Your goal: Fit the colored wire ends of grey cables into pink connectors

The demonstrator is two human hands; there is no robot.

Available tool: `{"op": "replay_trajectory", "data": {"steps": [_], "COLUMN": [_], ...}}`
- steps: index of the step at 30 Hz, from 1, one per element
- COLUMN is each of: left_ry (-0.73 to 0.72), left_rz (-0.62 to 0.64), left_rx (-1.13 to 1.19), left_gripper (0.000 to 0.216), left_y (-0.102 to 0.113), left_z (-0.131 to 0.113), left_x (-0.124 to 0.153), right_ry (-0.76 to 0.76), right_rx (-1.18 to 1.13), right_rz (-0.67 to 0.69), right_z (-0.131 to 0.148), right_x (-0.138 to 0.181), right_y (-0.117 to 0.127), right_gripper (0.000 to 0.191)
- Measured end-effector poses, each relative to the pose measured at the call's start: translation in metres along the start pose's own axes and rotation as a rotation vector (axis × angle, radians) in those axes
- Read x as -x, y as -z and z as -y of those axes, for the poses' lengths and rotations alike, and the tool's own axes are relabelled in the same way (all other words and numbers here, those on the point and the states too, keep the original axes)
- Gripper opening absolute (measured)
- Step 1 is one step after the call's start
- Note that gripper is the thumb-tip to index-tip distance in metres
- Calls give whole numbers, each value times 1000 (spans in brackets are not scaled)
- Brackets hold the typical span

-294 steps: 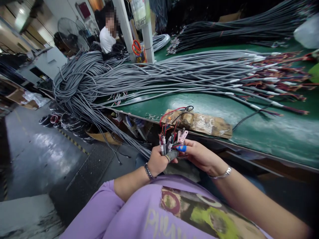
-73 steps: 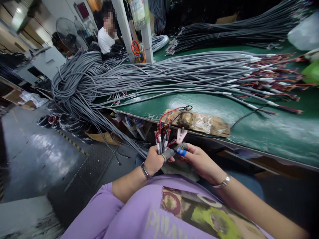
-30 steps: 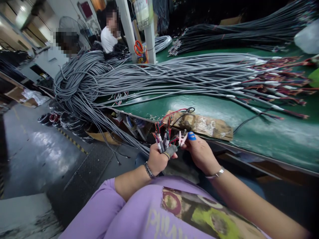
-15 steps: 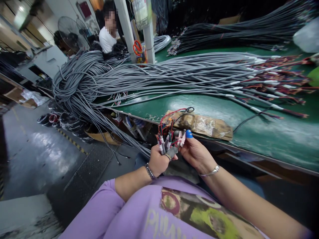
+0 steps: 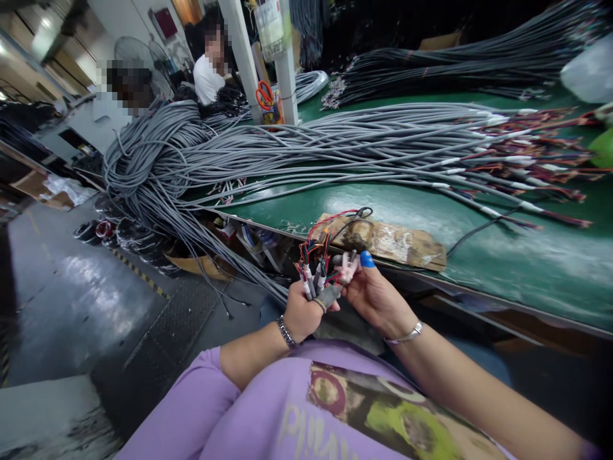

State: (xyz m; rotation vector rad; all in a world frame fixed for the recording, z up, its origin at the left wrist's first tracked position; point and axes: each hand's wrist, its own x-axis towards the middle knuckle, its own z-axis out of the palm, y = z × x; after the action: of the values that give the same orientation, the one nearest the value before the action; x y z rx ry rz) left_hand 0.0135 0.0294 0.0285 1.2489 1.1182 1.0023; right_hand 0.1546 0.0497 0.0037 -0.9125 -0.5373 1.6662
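Note:
My left hand (image 5: 305, 312) is closed around several grey cables (image 5: 310, 281), their white-banded ends and thin coloured wires standing up above the fist. A grey cover sits on its thumb. Close by on the right, my right hand (image 5: 373, 295) pinches a small pale pink piece (image 5: 348, 267), perhaps a clip or connector, beside the wire ends. Blue wrapping covers one of its digits. Just beyond both hands, a worn wooden board (image 5: 402, 246) lies at the bench edge, with a dark lump and a red and a black lead on it.
A long bundle of grey cables (image 5: 306, 144) stretches across the green bench (image 5: 493, 262) and hangs over its left edge. Black cables (image 5: 454, 64) lie behind. Orange-handled scissors (image 5: 264, 94) stand by a white post. A person in white (image 5: 207, 80) sits at the back left.
My right hand has shifted slightly right, and the pink piece has turned a little. Another person's head has appeared at the back left. My left hand keeps its hold.

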Motion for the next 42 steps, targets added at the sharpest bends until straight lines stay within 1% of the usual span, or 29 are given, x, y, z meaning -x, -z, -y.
{"op": "replay_trajectory", "data": {"steps": [4, 6, 10, 12, 16, 20, 23, 27, 30, 34, 42], "left_ry": [16, 18, 3, -7, -26, -47, -30, -20, -11, -1, -2], "left_rz": [2, 5, 21, 36, 63, 94, 106, 122, 120, 114, 125], "left_rx": [35, 49, 67, 95, 122, 89, 75, 53, 31, 28, 14], "left_gripper": [39, 37, 32, 31, 31, 35, 37, 38, 41, 42, 44], "left_y": [6, 10, 13, 13, 13, 11, 8, 3, 1, -1, -1], "left_z": [4, 7, 13, 14, 11, 6, 3, 1, 0, -1, -2], "left_x": [5, 6, 5, 3, 0, -2, -3, -5, -6, -8, -7], "right_ry": [-69, -80, -73, -69, -51, -46, -63, -84, -101, -60, -18], "right_rx": [-45, -50, -14, -4, 1, -16, -32, -107, -134, -97, -138], "right_rz": [1, 19, 38, 48, 83, 93, 107, 125, 134, 112, 59], "right_z": [5, 6, 8, 8, 7, 4, 2, 4, 6, 5, -1], "right_x": [2, 3, 7, 9, 10, 5, 2, 2, 3, 0, -2], "right_y": [4, 6, 6, 6, 6, 10, 11, 8, 7, 6, 4], "right_gripper": [44, 42, 28, 26, 32, 37, 36, 29, 30, 32, 34]}}
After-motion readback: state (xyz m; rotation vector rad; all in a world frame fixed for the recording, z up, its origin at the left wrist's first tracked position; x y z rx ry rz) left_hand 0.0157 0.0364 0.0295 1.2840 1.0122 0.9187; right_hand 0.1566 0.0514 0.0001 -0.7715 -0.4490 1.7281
